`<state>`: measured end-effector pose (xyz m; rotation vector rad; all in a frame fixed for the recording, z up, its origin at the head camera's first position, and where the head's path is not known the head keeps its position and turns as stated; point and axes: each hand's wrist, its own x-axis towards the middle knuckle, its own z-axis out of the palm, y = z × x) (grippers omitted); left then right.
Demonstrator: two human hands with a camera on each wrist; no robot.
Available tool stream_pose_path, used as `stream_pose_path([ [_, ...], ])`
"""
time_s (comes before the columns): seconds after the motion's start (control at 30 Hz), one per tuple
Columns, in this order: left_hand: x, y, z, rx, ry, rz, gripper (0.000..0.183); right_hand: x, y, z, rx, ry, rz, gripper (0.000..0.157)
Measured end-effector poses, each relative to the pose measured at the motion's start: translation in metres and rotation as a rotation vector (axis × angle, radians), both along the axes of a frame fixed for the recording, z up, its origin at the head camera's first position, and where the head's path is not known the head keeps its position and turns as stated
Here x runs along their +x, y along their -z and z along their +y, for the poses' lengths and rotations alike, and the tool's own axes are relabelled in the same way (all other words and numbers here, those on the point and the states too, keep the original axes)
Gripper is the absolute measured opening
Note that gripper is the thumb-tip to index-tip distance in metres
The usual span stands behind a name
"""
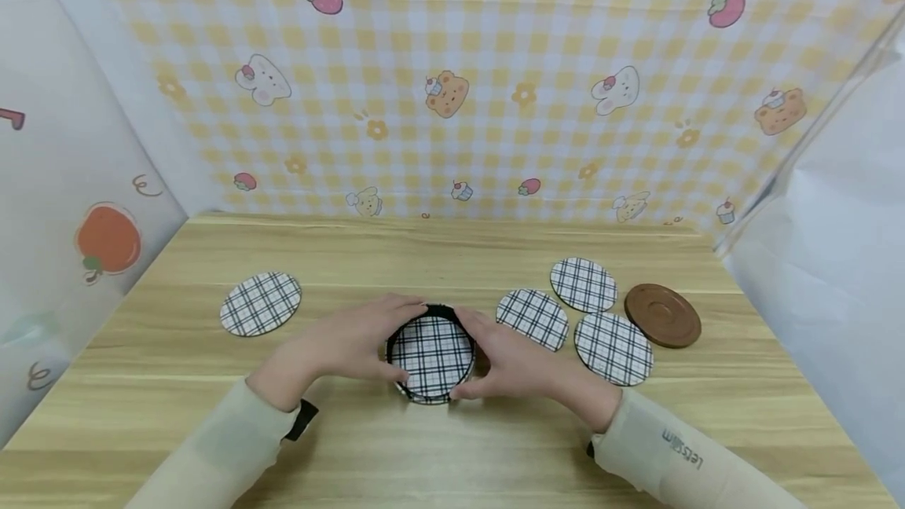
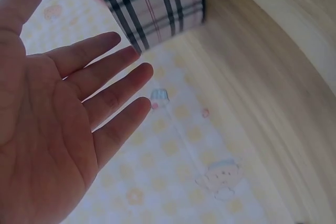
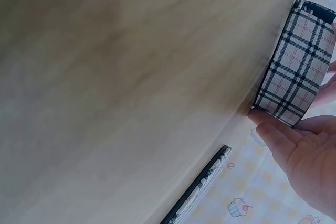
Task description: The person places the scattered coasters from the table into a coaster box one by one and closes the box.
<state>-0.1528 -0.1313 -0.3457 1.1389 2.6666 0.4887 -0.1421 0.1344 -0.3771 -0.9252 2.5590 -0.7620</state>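
Note:
A round plaid coaster holder (image 1: 433,400) with a black inner wall stands on the table in front of me, and a plaid coaster (image 1: 431,356) shows inside it. My left hand (image 1: 349,340) holds its left side, thumb near and fingers at the far rim. In the left wrist view the fingers (image 2: 118,95) are spread, some tips at the holder's plaid side (image 2: 157,9). On the right side, my right hand (image 1: 512,360) grips it with the thumb at the near rim. The right wrist view shows fingertips right at the holder's edge (image 3: 296,66).
One plaid coaster (image 1: 261,304) lies alone at the left. Three more lie right of the holder: a far one (image 1: 584,284), one nearest the holder (image 1: 533,318) and a near one (image 1: 613,349). Beside them is a brown round disc (image 1: 662,315). A patterned cloth (image 1: 452,148) hangs behind.

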Motion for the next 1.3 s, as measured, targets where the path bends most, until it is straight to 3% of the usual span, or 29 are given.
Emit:
stream_pose_path([
  [0.13, -0.001, 0.001, -0.015, 0.017, -0.014, 0.028, 0.082, 0.0, 0.0, 0.001, 0.012, 0.013, 0.001, 0.11],
  [0.33, 0.0, 0.005, -0.045, -0.019, -0.106, 0.052, 0.079, 0.001, 0.0, 0.002, 0.017, 0.02, -0.004, 0.111],
  [0.6, 0.002, 0.012, -0.09, 0.013, -0.192, 0.124, 0.075, 0.0, 0.002, 0.002, 0.003, 0.018, -0.008, 0.112],
  [0.87, 0.002, 0.015, -0.132, 0.041, -0.303, 0.094, 0.076, 0.0, 0.004, 0.003, 0.002, 0.02, -0.012, 0.113],
  [1.3, -0.013, 0.031, -0.189, 0.04, -0.425, 0.081, 0.094, 0.001, 0.0, 0.001, 0.013, 0.012, -0.016, 0.113],
])
